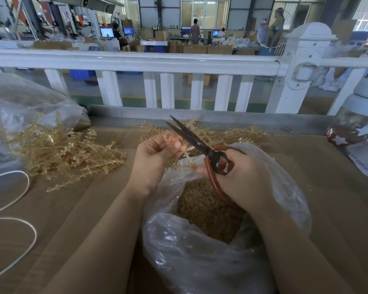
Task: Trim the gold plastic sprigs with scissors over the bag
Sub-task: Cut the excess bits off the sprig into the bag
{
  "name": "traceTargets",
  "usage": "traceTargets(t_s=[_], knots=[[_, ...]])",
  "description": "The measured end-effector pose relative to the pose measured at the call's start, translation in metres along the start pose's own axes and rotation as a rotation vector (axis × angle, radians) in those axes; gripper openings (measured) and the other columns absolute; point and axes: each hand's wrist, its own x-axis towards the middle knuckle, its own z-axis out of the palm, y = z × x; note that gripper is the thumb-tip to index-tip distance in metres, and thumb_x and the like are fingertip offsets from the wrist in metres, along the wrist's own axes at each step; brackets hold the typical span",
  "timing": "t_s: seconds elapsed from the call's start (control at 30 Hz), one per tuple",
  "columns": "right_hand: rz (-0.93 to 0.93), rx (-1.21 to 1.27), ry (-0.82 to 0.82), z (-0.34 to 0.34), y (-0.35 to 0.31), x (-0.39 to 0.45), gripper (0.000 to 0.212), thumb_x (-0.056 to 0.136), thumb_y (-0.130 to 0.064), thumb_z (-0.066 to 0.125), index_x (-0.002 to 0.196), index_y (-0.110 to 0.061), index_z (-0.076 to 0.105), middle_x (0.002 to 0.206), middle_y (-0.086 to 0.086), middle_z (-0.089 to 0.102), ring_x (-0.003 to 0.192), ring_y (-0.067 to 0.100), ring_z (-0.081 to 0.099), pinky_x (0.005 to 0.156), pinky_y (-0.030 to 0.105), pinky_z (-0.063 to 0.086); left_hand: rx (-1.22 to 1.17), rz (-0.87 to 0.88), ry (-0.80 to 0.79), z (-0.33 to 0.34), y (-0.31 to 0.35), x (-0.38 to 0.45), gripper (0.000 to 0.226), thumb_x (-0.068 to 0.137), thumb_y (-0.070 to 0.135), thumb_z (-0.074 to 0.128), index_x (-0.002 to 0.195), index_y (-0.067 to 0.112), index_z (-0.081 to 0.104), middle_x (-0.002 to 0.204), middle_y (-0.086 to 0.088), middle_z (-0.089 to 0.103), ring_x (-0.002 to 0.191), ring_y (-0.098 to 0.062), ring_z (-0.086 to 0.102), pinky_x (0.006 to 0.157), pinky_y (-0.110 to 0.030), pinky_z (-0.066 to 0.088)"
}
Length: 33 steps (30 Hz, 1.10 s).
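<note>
My left hand (152, 160) pinches a gold plastic sprig (184, 154) above the mouth of a clear plastic bag (200, 262). The bag holds a heap of gold trimmings (206, 206). My right hand (240, 177) grips the red handles of black-bladed scissors (191, 137). The blades are slightly parted and point up and to the left, just past my left fingers. A pile of gold sprigs (60, 151) lies on the left of the cardboard-covered table (83, 209). More sprigs (238, 134) lie behind the bag.
A second clear bag (19, 107) slumps at the far left. White cord (19, 209) loops at the left edge. A white railing (136, 62) runs behind the table. A jar with white stars (357, 128) stands at the right.
</note>
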Motion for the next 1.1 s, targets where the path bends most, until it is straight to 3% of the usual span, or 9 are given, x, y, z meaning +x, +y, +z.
traceTargets(t_s=[0.13,0.3,0.43,0.53,0.73,0.8,0.9,1.03,1.1], knots=[[0.106,0.222,0.05,-0.003,-0.002,0.001,0.053,0.074,-0.081,0.057,0.078,-0.03,0.069,0.068,-0.019,0.062,0.068,0.0,0.061,0.061,0.011,0.045,-0.016,-0.013,0.059,-0.001,-0.001,0.001,0.008,0.09,0.001,0.064,0.09,-0.006,0.068,0.079,0.0,0.071,0.074,-0.009,0.064,0.075,-0.021,0.053],[0.284,0.455,0.002,-0.009,-0.008,0.003,0.047,0.071,-0.073,0.063,0.082,-0.029,0.074,0.075,-0.019,0.07,0.073,-0.001,0.065,0.062,0.014,0.052,-0.044,-0.053,0.046,0.003,0.003,-0.001,0.008,0.085,0.003,0.069,0.092,0.005,0.072,0.079,0.0,0.074,0.074,-0.011,0.068,0.072,-0.021,0.055],[0.398,0.57,-0.149,-0.007,-0.011,0.009,0.014,0.083,-0.038,0.079,0.082,-0.026,0.073,0.071,-0.013,0.073,0.065,0.003,0.068,0.053,0.01,0.049,0.005,-0.039,-0.02,0.01,0.005,-0.003,0.01,0.084,0.0,0.07,0.091,0.006,0.073,0.076,-0.002,0.074,0.068,-0.011,0.066,0.07,-0.021,0.054],[0.415,0.637,-0.198,-0.006,-0.014,0.01,0.012,0.087,-0.022,0.077,0.075,-0.022,0.074,0.068,-0.01,0.073,0.059,0.0,0.066,0.051,0.007,0.045,0.006,-0.031,-0.044,0.015,0.006,-0.004,0.013,0.083,-0.002,0.071,0.09,0.008,0.074,0.075,0.0,0.075,0.066,-0.007,0.066,0.067,-0.019,0.054],[0.487,0.825,-0.062,-0.015,-0.016,0.009,0.022,0.093,-0.02,0.069,0.072,-0.018,0.074,0.071,-0.003,0.075,0.053,-0.003,0.06,0.054,0.005,0.043,-0.115,-0.134,0.052,0.011,0.007,-0.002,0.041,0.081,0.03,0.077,0.115,0.012,0.063,0.106,-0.014,0.072,0.089,-0.02,0.069,0.076,-0.027,0.055],[0.522,0.9,-0.011,-0.018,-0.015,0.009,0.028,0.093,-0.023,0.069,0.066,-0.02,0.074,0.065,-0.003,0.072,0.047,-0.003,0.056,0.048,0.007,0.042,-0.12,-0.208,0.054,0.011,0.008,-0.004,0.044,0.08,0.041,0.074,0.109,0.011,0.06,0.101,-0.011,0.071,0.084,-0.018,0.066,0.07,-0.029,0.052],[0.547,0.931,0.036,-0.02,-0.013,0.008,0.026,0.094,-0.026,0.068,0.071,-0.016,0.073,0.05,-0.011,0.061,0.043,-0.002,0.053,0.051,0.013,0.04,-0.016,-0.292,-0.123,0.014,0.011,-0.009,0.054,0.077,0.054,0.071,0.097,0.004,0.061,0.087,-0.005,0.069,0.074,-0.013,0.06,0.066,-0.022,0.047],[0.553,0.905,0.081,-0.017,-0.013,0.007,0.023,0.094,-0.028,0.069,0.074,-0.016,0.074,0.051,-0.011,0.062,0.045,-0.001,0.053,0.055,0.015,0.041,-0.103,-0.304,-0.251,0.028,0.016,-0.018,0.049,0.078,0.025,0.072,0.098,-0.018,0.06,0.074,-0.003,0.067,0.063,-0.004,0.062,0.062,-0.012,0.048],[0.54,0.896,0.085,-0.016,-0.014,0.007,0.022,0.094,-0.026,0.069,0.074,-0.017,0.074,0.054,-0.01,0.065,0.047,-0.002,0.055,0.056,0.014,0.043,-0.178,-0.29,-0.252,0.032,0.019,-0.02,0.031,0.079,0.012,0.071,0.091,-0.016,0.062,0.073,-0.003,0.071,0.064,-0.005,0.066,0.062,-0.014,0.051]])
